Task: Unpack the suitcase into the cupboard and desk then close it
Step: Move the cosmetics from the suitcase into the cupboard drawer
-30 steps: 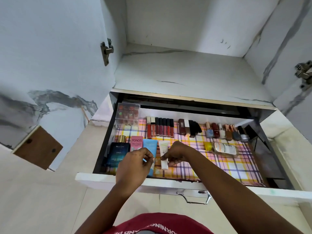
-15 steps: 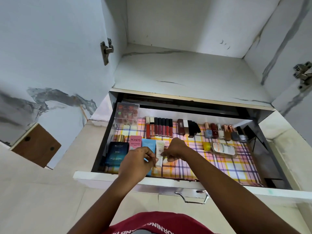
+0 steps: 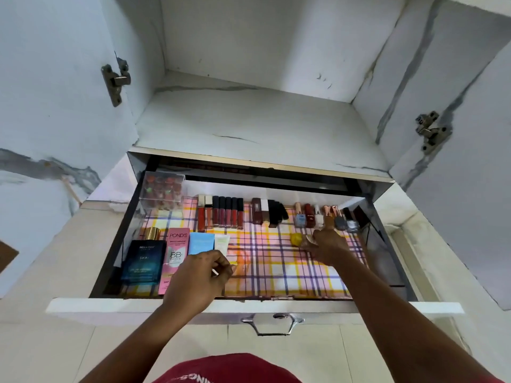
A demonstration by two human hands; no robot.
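Since a second ago the right hand point(image 3: 329, 246) has left the white tube point(image 3: 222, 242) it was setting down beside the left hand and now reaches across to the right side of the drawer point(image 3: 249, 305), over the clear bottle with the yellow cap point(image 3: 296, 239). Its fingers curl down onto that bottle, though whether they already grip it cannot be told. The left hand point(image 3: 197, 280) has stayed near the drawer's front edge, fingers loosely curled with the thumb against them; it seems to hold nothing, though something small and pale shows at the fingertips.

From the head view, the unpacking of small cosmetics looks well along. A front row stands side by side at the left: dark blue perfume box point(image 3: 143, 261), pink Pond's box point(image 3: 175, 258), light blue tube point(image 3: 201, 243) and the white tube. Along the back sit a clear organiser box point(image 3: 161, 193), a row of lip glosses point(image 3: 221, 215), dark lipsticks point(image 3: 268, 214) and nail polish bottles point(image 3: 323, 217).

The cupboard shelf point(image 3: 249, 125) above carries nothing visible. The suitcase is out of view, so what is left inside it cannot be judged; closing it is presumably still to do.
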